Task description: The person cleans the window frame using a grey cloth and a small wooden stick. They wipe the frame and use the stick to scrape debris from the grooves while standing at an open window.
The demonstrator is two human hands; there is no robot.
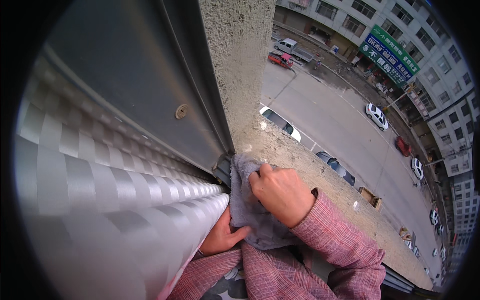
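A grey cloth lies bunched over the window track at the corner where the metal window frame meets the rough outer sill. My right hand is closed on the cloth's upper part, close to that corner. Below and to the left, my left hand rests at the cloth's lower left edge with its thumb apart; its fingers are partly hidden by a checked, shiny curtain, so I cannot tell whether it grips anything.
The rough outer sill slants down to the right, beside a plastered wall. Far below runs a street with parked vehicles. A dark window panel with a round fitting stands at upper left.
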